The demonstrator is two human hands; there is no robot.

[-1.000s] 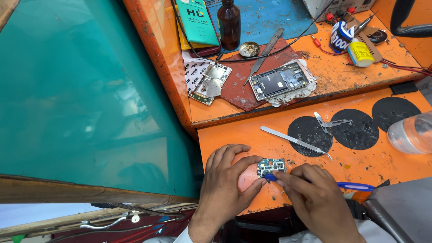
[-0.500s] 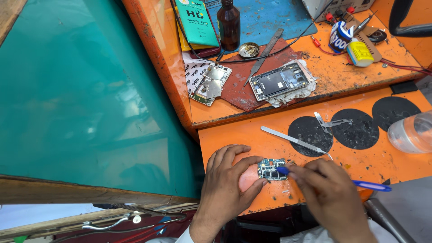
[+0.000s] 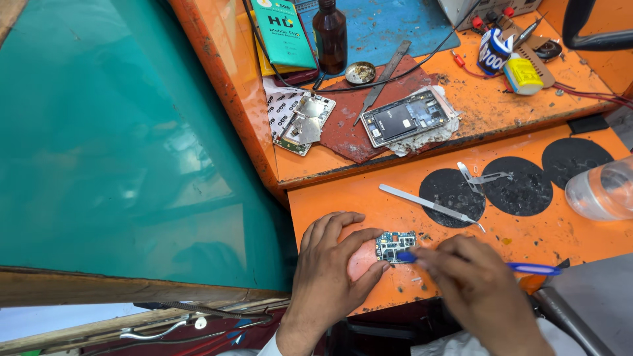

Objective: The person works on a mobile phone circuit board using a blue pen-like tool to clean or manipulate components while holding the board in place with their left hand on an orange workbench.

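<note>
— Where was the circuit board [image 3: 395,246] just then?

— Near the front edge of the orange table [image 3: 527,244], lying flat. The left hand [image 3: 333,267] was spread beside it, fingers curled around its left edge and pinning it down, the palm resting over a pinkish pad [image 3: 361,258] beneath.

— And the other one?

— The right hand [image 3: 471,277] was closed around a blue-handled tool [image 3: 527,268], knuckles up, the blue tip touching the board's lower right corner. The handle stuck out toward the right.

— What would doing that well have asked for?

— My judgement: a firm hold with the left so the small board couldn't skid, and short, light strokes with the tip, kept low and angled, so nothing soldered on got knocked loose. Resting the wrist on the table would have steadied it.

— Anything close by?

— Long metal tweezers [image 3: 428,204] lay just beyond the hands, untouched, and an opened phone [image 3: 403,118] sat on the raised shelf further back.
</note>
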